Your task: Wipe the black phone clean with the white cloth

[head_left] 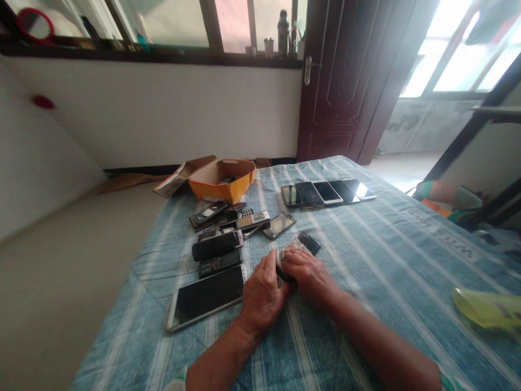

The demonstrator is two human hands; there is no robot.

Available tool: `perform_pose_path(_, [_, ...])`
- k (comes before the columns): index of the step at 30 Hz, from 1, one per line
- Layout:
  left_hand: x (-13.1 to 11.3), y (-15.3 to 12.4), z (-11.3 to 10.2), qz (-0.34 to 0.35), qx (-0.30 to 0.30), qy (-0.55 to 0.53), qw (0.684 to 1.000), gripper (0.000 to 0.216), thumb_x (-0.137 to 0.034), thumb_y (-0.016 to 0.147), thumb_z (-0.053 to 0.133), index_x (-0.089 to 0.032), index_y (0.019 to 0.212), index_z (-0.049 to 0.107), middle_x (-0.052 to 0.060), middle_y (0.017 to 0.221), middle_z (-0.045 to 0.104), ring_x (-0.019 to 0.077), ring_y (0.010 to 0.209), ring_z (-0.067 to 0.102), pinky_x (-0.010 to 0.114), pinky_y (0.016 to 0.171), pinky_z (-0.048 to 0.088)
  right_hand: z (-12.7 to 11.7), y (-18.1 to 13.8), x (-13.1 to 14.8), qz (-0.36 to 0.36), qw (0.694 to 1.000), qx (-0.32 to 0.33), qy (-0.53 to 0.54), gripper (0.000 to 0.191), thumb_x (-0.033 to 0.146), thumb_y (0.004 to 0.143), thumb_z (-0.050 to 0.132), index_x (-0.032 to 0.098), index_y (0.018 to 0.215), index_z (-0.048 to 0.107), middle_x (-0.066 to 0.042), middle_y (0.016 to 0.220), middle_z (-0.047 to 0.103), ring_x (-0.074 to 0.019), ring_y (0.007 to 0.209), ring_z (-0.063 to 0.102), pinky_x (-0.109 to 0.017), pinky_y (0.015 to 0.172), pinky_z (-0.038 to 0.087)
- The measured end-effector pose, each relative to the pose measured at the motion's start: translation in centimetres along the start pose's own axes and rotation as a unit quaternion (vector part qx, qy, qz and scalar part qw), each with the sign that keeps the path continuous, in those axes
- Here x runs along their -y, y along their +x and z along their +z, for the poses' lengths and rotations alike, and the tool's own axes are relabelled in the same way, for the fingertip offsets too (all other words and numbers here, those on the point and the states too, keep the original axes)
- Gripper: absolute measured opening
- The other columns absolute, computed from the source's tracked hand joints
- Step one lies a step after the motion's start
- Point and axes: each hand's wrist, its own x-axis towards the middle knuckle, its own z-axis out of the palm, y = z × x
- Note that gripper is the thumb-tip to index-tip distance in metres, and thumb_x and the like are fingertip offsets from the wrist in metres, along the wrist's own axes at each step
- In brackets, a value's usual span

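My left hand (264,293) grips a dark object (284,275), probably a phone though mostly hidden, while my right hand (311,276) holds a pale cloth (296,244) against it. I find the object between my hands over the striped cover (378,282), right of a white-framed phone (208,295) and near a smaller black phone (310,243)
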Motion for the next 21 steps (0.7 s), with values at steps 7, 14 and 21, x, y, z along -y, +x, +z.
perform_pose_path(7, [-0.4,0.0,-0.3,-0.015,-0.002,0.004,1.000,0.061,-0.020,0.074,0.061,-0.016,0.131,0.041,0.010,0.119,0.061,0.0247,0.109,0.061,0.035,0.089,0.051,0.6,0.6,-0.2,0.009,1.000,0.004,-0.008,0.020,0.012,0.091,0.048,0.018,0.098,0.066,-0.008,0.102,0.066,-0.0210,0.109,0.055,-0.036,0.099,0.040])
perform_pose_path(14, [-0.5,0.1,-0.2,-0.032,0.007,0.012,0.999,0.066,-0.024,0.070,0.069,-0.015,0.129,0.042,0.010,0.116,0.061,0.0254,0.104,0.062,0.034,0.082,0.053,-0.7,0.1,-2.0,0.141,0.987,-0.017,-0.073,0.027,0.002,0.086,0.047,0.017,0.097,0.067,-0.010,0.106,0.065,-0.0224,0.109,0.054,-0.035,0.096,0.041])
perform_pose_path(21, [0.0,0.0,0.2,-0.005,-0.004,0.018,1.000,0.060,-0.023,0.073,0.066,-0.015,0.128,0.044,0.010,0.116,0.061,0.0246,0.105,0.062,0.032,0.082,0.053,0.1,-0.7,0.6,-0.002,1.000,-0.002,-0.029,0.022,0.012,0.090,0.048,0.018,0.100,0.066,-0.007,0.104,0.066,-0.0210,0.109,0.056,-0.034,0.098,0.041])
